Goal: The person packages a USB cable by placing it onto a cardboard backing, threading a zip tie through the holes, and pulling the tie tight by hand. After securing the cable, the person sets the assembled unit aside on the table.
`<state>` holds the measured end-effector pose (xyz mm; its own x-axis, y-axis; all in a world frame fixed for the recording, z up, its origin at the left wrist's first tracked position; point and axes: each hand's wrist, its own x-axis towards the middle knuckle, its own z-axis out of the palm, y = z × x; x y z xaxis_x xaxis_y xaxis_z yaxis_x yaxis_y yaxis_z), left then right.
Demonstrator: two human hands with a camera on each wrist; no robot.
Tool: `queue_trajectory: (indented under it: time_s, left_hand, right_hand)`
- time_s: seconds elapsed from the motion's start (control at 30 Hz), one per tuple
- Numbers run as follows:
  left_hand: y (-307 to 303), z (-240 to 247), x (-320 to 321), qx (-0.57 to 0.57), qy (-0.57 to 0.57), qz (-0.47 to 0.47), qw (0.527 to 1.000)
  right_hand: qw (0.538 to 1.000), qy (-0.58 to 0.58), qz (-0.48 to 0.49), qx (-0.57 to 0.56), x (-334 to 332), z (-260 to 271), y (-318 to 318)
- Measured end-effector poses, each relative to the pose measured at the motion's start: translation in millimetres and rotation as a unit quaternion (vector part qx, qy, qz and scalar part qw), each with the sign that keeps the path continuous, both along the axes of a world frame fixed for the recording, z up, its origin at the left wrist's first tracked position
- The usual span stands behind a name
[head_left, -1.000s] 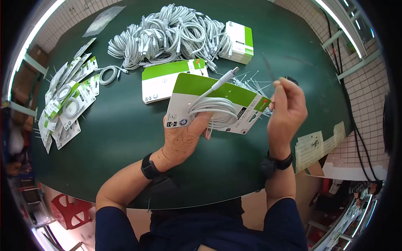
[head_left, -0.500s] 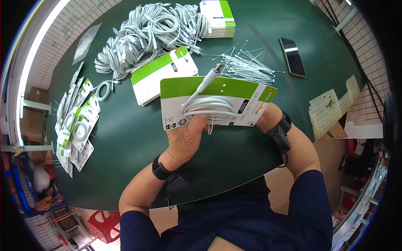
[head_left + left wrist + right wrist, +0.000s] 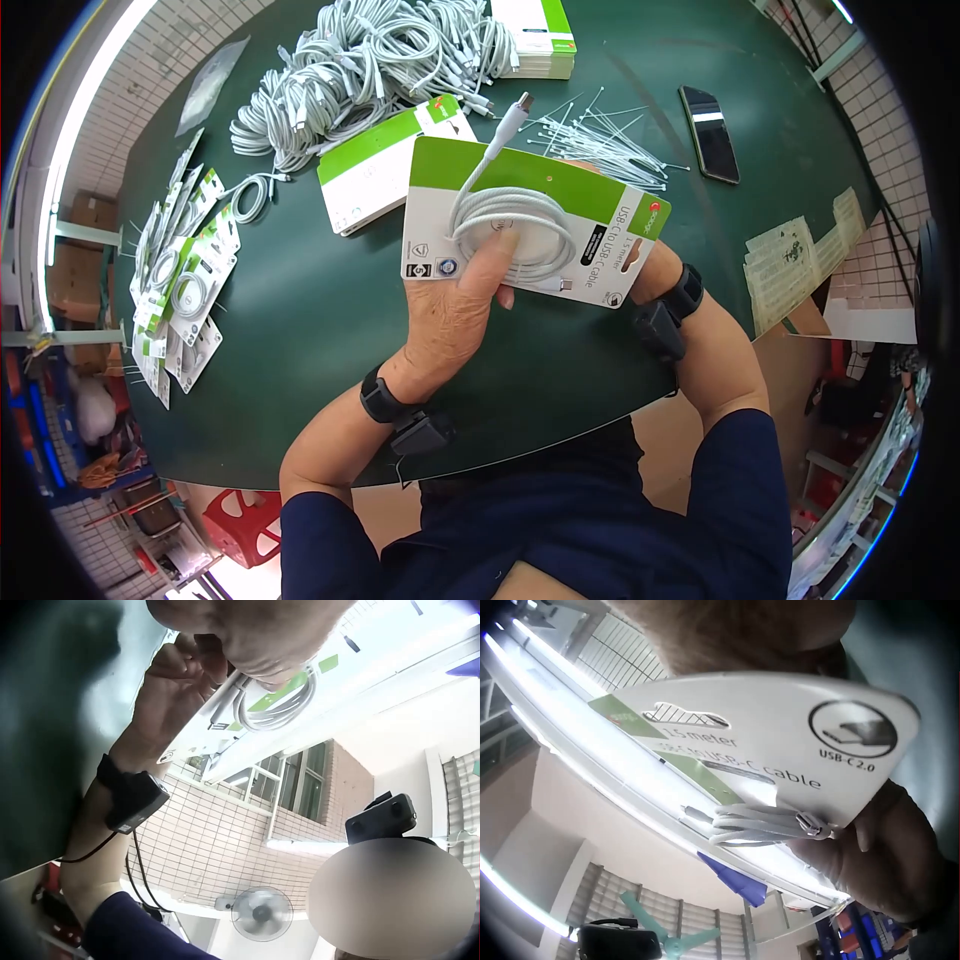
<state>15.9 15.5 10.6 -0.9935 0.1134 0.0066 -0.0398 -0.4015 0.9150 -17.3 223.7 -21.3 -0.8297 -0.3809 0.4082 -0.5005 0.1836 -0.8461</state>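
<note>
My left hand [image 3: 450, 310] grips a green-and-white cable card [image 3: 430, 215] by its lower edge in the head view, thumb pressed over a coiled white USB-C cable [image 3: 520, 205] on its front. One cable plug [image 3: 510, 125] sticks up past the card's top edge; the other lies low on the coil. Behind the card's right end is my right hand [image 3: 655, 270], mostly hidden there. The left wrist view shows that right hand [image 3: 161, 697] with fingers bent close to the card's back; I cannot tell what they hold. Thin white cable ties [image 3: 610, 150] lie beyond the card.
A heap of white cables [image 3: 370, 70] fills the table's far side, beside a stack of cards [image 3: 535, 65]. More cards [image 3: 360, 185] lie behind the held one. Finished-looking carded cables [image 3: 185, 290] pile up at left. A phone [image 3: 710, 135] and taped paper [image 3: 790, 260] lie at right.
My right hand has gone from near the cable ties to behind the card. The card has since tilted, showing more of its front, and the left thumb has stayed on the coil.
</note>
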Motion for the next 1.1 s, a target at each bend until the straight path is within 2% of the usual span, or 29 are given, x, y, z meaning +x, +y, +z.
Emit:
queue_trajectory:
  time_s: [0.03, 0.07, 0.1, 0.2, 0.23, 0.33, 0.37, 0.47, 0.63, 0.77, 0.87, 0.9, 0.97, 1.0, 1.1]
  left_hand:
    - [-0.6, 1.7, -0.6, 0.003, -0.016, -0.010, 1.000]
    - [-1.3, 3.2, -0.6, 0.007, -0.032, -0.020, 0.999]
    - [-2.0, 4.7, -0.2, 0.009, -0.033, -0.018, 0.999]
    - [-4.5, 8.6, -0.9, 0.020, -0.071, -0.052, 0.996]
    - [-6.0, 8.0, -0.5, 0.022, -0.069, -0.050, 0.996]
    - [-10.8, 1.8, 1.8, 0.033, -0.093, -0.096, 0.991]
    - [-13.0, -5.7, -2.0, 0.039, -0.084, -0.094, 0.991]
    - [-19.8, -39.6, -18.6, 0.021, 0.052, -0.171, 0.984]
    - [-20.8, -42.3, -23.1, -0.018, 0.109, -0.133, 0.985]
    - [-19.7, -38.6, -18.0, -0.026, 0.080, -0.082, 0.993]
    - [-10.9, -20.5, -10.6, 0.077, -0.050, -0.037, 0.995]
    - [-10.1, -18.8, -10.6, 0.076, -0.046, -0.035, 0.995]
    - [-9.5, -15.7, -10.4, 0.073, -0.059, -0.006, 0.996]
    - [-10.5, -14.2, -10.3, 0.070, -0.066, 0.008, 0.995]
    - [-18.2, -5.3, -6.7, 0.044, -0.076, 0.005, 0.996]
  right_hand:
    - [0.987, -0.141, -0.012, -0.081, 3.9, -7.1, 0.2]
    - [0.947, -0.278, -0.024, -0.159, 5.6, -9.7, 0.1]
    - [0.947, -0.280, -0.023, -0.156, 5.0, -10.0, -0.3]
    - [0.874, -0.424, -0.070, -0.226, -3.2, -7.9, -3.7]
    - [0.876, -0.423, -0.070, -0.222, -8.4, -6.4, -3.2]
    - [0.897, -0.405, 0.097, -0.149, -29.4, 3.3, 2.0]
    - [0.901, -0.398, 0.097, -0.141, -31.9, 8.1, 2.7]
    - [0.889, -0.366, 0.102, -0.257, -23.9, 21.1, 0.6]
    - [0.913, -0.312, 0.126, -0.231, -16.1, 43.0, 0.2]
    - [0.937, -0.266, 0.152, -0.166, -16.3, 52.9, 5.6]
    - [0.850, -0.349, 0.086, -0.384, -14.5, 65.5, 2.6]
    - [0.851, -0.346, 0.090, -0.385, -14.5, 64.6, 3.0]
    - [0.957, -0.206, 0.017, -0.204, -13.9, 58.0, 6.2]
    - [0.985, -0.130, -0.022, -0.109, -13.5, 56.2, 6.5]
    - [0.992, -0.097, -0.064, -0.056, -9.7, 54.4, 2.9]
